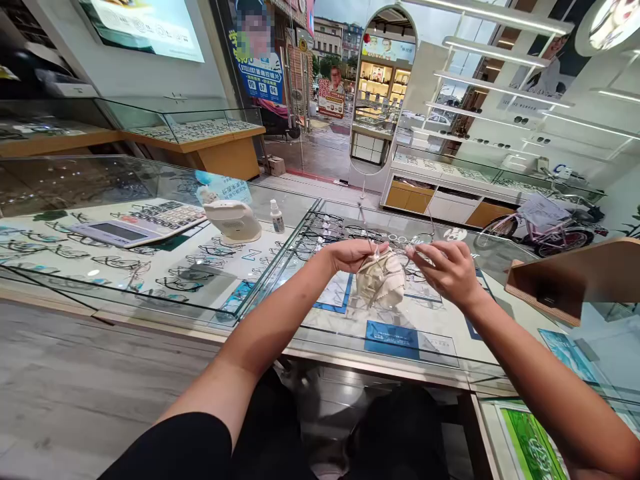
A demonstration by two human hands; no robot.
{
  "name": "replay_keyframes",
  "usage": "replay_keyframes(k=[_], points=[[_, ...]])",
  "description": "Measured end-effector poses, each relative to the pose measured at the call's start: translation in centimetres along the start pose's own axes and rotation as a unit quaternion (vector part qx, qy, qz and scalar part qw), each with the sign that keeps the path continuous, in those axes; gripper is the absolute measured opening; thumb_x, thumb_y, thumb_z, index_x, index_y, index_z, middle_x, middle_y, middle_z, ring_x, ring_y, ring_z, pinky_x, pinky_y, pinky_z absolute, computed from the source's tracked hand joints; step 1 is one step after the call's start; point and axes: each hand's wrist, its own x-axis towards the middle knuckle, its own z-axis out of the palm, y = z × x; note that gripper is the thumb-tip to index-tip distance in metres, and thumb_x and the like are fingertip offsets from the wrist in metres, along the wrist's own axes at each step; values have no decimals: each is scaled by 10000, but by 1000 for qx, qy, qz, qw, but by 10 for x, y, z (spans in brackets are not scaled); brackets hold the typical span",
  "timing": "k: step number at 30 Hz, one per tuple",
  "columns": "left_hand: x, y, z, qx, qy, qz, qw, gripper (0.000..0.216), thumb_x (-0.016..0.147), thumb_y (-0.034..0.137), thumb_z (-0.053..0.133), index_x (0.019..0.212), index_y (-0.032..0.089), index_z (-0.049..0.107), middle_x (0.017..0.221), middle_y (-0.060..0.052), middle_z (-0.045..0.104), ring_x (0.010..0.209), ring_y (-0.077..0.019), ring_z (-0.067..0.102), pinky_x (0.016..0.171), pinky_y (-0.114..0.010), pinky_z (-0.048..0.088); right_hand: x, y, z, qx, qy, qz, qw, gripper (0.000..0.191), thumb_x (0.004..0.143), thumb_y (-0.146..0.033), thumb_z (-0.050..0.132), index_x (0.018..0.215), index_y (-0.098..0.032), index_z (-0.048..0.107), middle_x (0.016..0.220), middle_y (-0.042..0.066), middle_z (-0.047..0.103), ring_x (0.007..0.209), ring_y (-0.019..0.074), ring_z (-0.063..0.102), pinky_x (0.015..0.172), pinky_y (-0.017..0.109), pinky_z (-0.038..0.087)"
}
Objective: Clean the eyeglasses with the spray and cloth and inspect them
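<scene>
Over the glass display counter (pixel 340 327), both hands are raised close together around a thin-framed pair of eyeglasses (pixel 365 225). Its slender temples stick up and away from me. My left hand (pixel 356 255) is closed on the frame's left side and on a beige cloth (pixel 383 280), which hangs crumpled below the fingers. My right hand (pixel 447 270) pinches the other side of the frame with thumb and fingertips. The lenses are hard to make out against the counter.
On the counter to the left stand a large calculator (pixel 143 225), a white rounded device (pixel 233 222) and a small white bottle (pixel 277 217). A wooden stand (pixel 575 273) rises at the right. Rows of spectacle frames lie under the glass, beside a blue card (pixel 391 339).
</scene>
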Motion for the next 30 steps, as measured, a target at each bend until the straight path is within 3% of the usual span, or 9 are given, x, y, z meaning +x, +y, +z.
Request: replay_keyframes(k=[5,8,10,12,14,16,18,24,30], points=[[4,-4,9,42,-39,-3,998,499,704,502,979,872,78,776,853,-127,783,709,-177,705,708,-302,573,0,4,13,8,-16,-8,1000,247,1048,-296,630,1172,-404,814,1187,21,823,1047,244,649,938,445,415],[11,-7,7,29,7,49,998,545,624,530,1014,814,92,751,786,-81,747,655,-137,661,646,-252,524,7,4,25,15,89,85,992,230,1015,-310,656,1173,-335,822,1115,81,807,986,262,635,920,452,426],[16,-8,4,16,60,94,994,603,564,553,1032,817,89,742,766,-66,728,656,-127,652,641,-235,502,16,4,37,88,163,192,964,221,978,-380,685,1089,-258,832,1024,107,784,933,266,621,886,447,447],[20,-8,3,20,95,128,987,646,538,562,1037,845,76,742,764,-64,721,669,-127,653,659,-234,493,28,4,52,263,127,284,913,290,929,-489,719,984,-229,834,929,82,774,832,234,610,791,400,464],[21,-9,1,39,107,145,983,642,559,556,1027,863,70,738,770,-65,718,686,-132,657,686,-244,493,36,7,67,438,57,348,827,386,835,-586,790,928,-215,837,871,50,778,758,197,595,736,359,460],[20,-9,0,65,106,148,981,616,583,540,1015,864,71,732,781,-69,720,693,-139,656,694,-255,491,40,11,81,522,39,377,765,438,726,-607,874,900,-207,839,779,16,748,678,154,532,677,321,420],[19,-10,0,90,97,143,981,589,590,504,1009,886,75,735,810,-75,729,714,-150,662,696,-259,488,39,15,91,564,29,387,729,466,663,-606,920,892,-208,842,728,-3,720,627,127,472,628,296,373],[19,-17,10,113,89,157,977,520,551,361,1010,901,98,728,818,-35,704,718,-122,619,704,-241,462,27,13,100,620,58,402,671,416,621,-566,969,811,-236,803,951,32,799,658,125,522,608,283,397],[32,-27,15,117,133,197,964,569,613,539,971,851,116,673,750,-5,626,662,-105,540,648,-240,396,25,9,97,636,55,394,661,401,646,-574,956,803,-254,771,1009,23,789,675,132,530,633,298,437]])
